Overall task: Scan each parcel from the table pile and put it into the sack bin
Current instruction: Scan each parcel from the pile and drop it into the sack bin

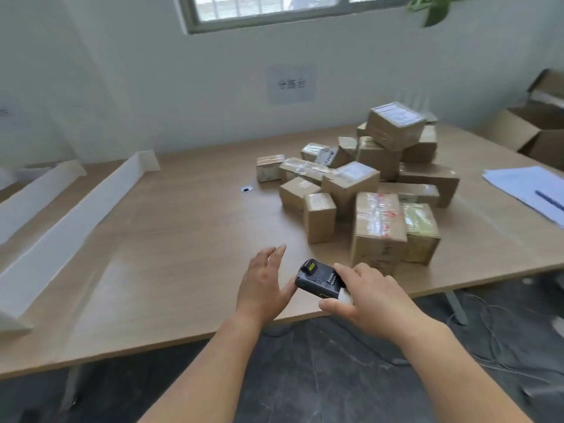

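lower centre: right grip point(369, 297) curled round a black handheld scanner point(317, 280) (scan window toward upper left) | left grip point(262, 288) wide, fingers straight, thumb at scanner's end | centre right: taped cardboard parcels point(378, 221) piled on wooden worktop point(183, 239) | right edge: white papers point(518, 187)

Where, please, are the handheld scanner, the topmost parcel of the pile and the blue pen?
handheld scanner point(319, 282), head view, on its dark body.
topmost parcel point(395, 122), head view, on its taped top face.
blue pen point(549, 200), head view, on its barrel.
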`<control>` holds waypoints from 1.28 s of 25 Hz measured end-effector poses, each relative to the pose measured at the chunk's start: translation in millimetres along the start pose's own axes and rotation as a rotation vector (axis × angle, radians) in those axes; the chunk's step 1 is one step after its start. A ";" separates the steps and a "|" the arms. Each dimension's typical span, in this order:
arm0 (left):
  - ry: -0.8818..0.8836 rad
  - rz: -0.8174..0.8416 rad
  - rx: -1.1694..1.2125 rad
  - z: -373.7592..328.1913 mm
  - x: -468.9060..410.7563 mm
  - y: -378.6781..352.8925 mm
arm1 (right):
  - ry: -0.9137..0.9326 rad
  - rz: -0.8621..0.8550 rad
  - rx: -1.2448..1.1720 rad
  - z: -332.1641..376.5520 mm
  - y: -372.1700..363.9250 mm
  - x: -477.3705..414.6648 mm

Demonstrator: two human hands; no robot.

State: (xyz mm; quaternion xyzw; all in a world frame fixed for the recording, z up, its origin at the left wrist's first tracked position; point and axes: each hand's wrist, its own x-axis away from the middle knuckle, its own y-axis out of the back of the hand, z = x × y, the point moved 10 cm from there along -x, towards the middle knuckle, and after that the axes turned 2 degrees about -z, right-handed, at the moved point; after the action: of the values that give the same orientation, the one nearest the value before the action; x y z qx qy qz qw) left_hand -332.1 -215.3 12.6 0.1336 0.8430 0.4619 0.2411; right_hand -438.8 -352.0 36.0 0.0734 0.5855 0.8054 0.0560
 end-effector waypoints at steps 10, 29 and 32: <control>-0.081 0.212 0.036 -117.0 -96.7 -97.1 | -0.326 0.004 0.079 -135.6 26.5 16.2; 0.375 0.483 -0.284 -102.4 -100.8 -141.7 | -0.098 0.136 -0.041 -200.5 16.9 -16.2; 0.377 0.526 -0.289 -73.1 -77.1 -118.2 | -0.005 0.108 -0.056 -161.7 14.7 -26.9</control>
State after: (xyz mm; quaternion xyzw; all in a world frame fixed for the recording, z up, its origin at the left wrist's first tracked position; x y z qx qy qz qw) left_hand -305.8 -365.6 -31.8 0.2228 0.7353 0.6393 -0.0293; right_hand -442.2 -512.4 -0.5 0.1053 0.5579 0.8230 0.0161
